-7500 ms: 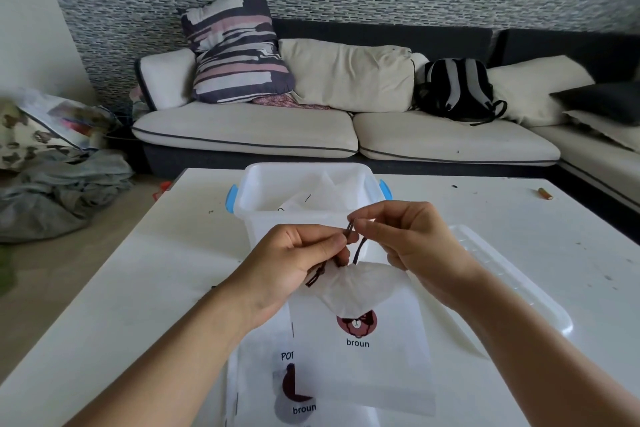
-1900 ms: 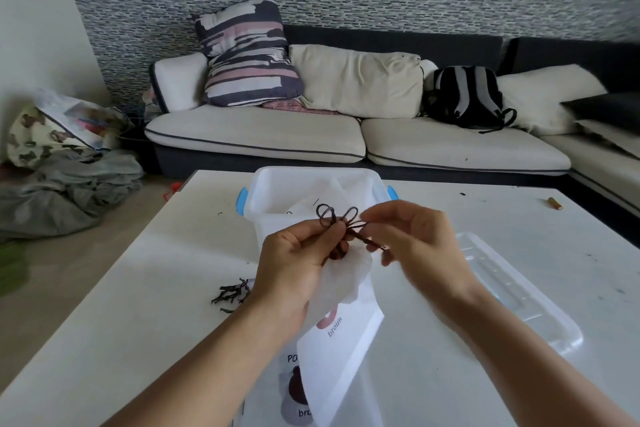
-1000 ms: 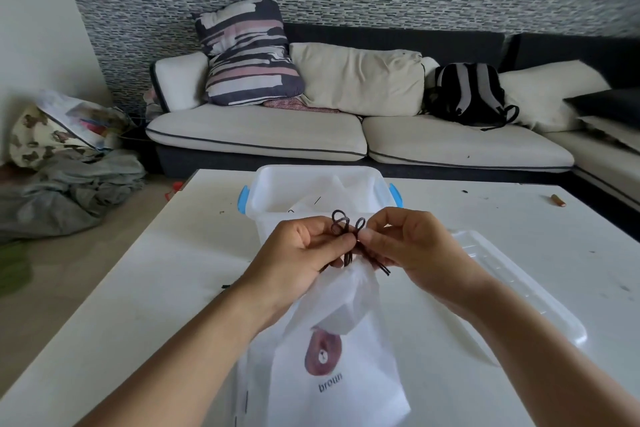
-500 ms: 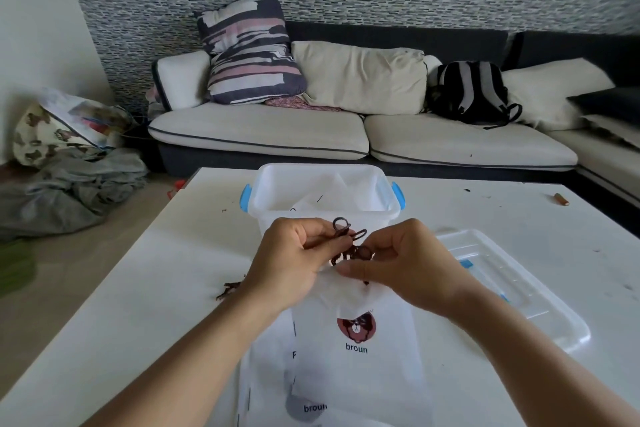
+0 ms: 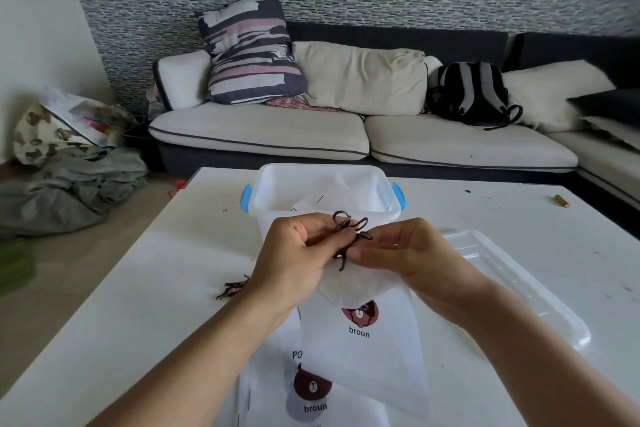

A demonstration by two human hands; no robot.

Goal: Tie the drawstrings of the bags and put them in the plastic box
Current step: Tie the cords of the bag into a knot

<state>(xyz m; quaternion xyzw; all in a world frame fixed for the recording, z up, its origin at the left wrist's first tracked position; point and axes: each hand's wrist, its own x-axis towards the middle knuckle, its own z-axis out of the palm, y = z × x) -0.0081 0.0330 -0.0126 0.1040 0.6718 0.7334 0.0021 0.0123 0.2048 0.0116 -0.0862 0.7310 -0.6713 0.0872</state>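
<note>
Both hands meet over the near edge of the box (image 5: 325, 184), and that is on purpose: I hold the bag (image 5: 367, 350) up by its gathered neck so the body hangs free and the cord (image 5: 349, 230) sits where I can see it. My left hand (image 5: 294, 260) is curled, pinching the cord and the neck. My right hand (image 5: 405, 255) lies flatter, fingers nearly straight, tips at the knot; whether they pinch a strand or only press it I cannot tell. Two loops of a bow stand above my fingers, so the tie looks nearly done to me. The box stands straight ahead with its lid (image 5: 512, 284) off to the right, a short reach for the drop.

Another bag (image 5: 311, 392) lies flat beneath, partly covered and cut off by the frame. White bags already in the box blur together; I cannot count them. Loose cords (image 5: 232, 288) lie by my left wrist, partly hidden. The knot itself is masked by my fingertips.
</note>
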